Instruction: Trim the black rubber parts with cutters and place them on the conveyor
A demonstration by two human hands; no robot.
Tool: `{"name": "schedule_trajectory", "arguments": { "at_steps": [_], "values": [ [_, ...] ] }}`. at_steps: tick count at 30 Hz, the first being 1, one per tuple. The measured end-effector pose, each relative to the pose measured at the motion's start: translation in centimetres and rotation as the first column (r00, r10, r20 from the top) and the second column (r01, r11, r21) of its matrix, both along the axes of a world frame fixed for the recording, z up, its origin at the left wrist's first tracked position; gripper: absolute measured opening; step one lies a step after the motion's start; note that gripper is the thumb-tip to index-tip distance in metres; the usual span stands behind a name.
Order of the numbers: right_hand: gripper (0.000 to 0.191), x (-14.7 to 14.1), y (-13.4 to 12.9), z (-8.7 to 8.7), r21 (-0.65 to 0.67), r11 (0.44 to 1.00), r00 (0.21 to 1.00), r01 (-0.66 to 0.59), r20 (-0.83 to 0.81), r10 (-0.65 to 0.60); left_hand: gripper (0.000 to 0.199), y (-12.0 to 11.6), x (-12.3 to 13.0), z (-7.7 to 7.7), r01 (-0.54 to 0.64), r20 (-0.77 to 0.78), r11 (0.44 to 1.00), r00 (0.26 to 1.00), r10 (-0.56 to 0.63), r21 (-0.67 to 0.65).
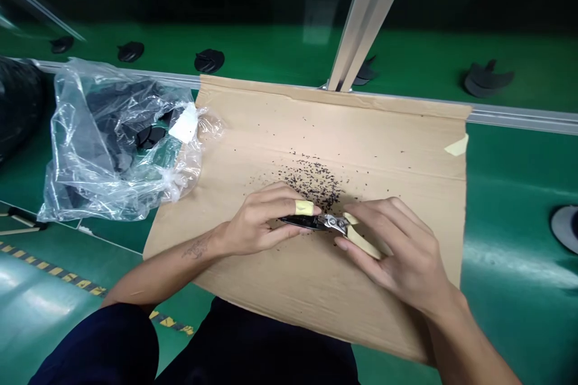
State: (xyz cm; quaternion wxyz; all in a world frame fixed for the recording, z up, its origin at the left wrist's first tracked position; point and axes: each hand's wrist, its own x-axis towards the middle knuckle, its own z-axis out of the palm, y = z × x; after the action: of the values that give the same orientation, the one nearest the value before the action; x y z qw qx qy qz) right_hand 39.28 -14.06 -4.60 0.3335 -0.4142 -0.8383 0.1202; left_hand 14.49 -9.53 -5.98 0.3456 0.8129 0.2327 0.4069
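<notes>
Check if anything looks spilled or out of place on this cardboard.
Yes. Small black bits are scattered over the middle of the cardboard, thickest just beyond the pliers. They look like loose trimmings rather than damage. Also, the crumpled plastic bag overlaps the cardboard's left edge. Nothing looks torn or broken.

Bag [121, 150] left of cardboard [383, 289]; scraps [316, 180] on cardboard.

Green table [519, 192]; on it, brown cardboard [388, 307], black scraps [316, 180], clear plastic bag [72, 150].
</notes>
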Motion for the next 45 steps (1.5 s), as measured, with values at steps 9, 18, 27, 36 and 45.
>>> {"name": "schedule_trajectory", "arguments": {
  "at_steps": [9,18,27,36,45],
  "values": [
    [0.035,0.26,-0.26,0.09,0.050,0.999,0.997,0.017,0.070,-0.020,0.024,-0.05,-0.10,-0.14,0.028,0.002,1.000,1.000,-0.028,0.001],
    [0.032,0.26,-0.45,0.24,0.083,0.996,0.989,0.018,0.142,-0.030,0.025,-0.12,0.01,-0.36,0.059,0.013,0.998,0.998,-0.059,-0.025],
    [0.028,0.15,-0.36,0.13,0.107,0.993,0.993,0.050,0.099,-0.061,0.029,-0.26,0.14,-0.07,0.016,-0.002,1.000,1.000,-0.016,-0.027],
    [0.031,0.42,-0.21,0.10,0.164,0.975,0.967,0.150,0.181,-0.179,0.032,-0.25,-0.07,0.15,0.021,-0.057,1.000,0.998,-0.022,-0.019],
    [0.034,0.16,-0.27,0.22,0.016,0.996,0.996,0.086,0.003,-0.086,0.030,-0.16,-0.10,-0.12,0.016,-0.104,1.000,0.995,-0.014,0.025]
  ]
}}
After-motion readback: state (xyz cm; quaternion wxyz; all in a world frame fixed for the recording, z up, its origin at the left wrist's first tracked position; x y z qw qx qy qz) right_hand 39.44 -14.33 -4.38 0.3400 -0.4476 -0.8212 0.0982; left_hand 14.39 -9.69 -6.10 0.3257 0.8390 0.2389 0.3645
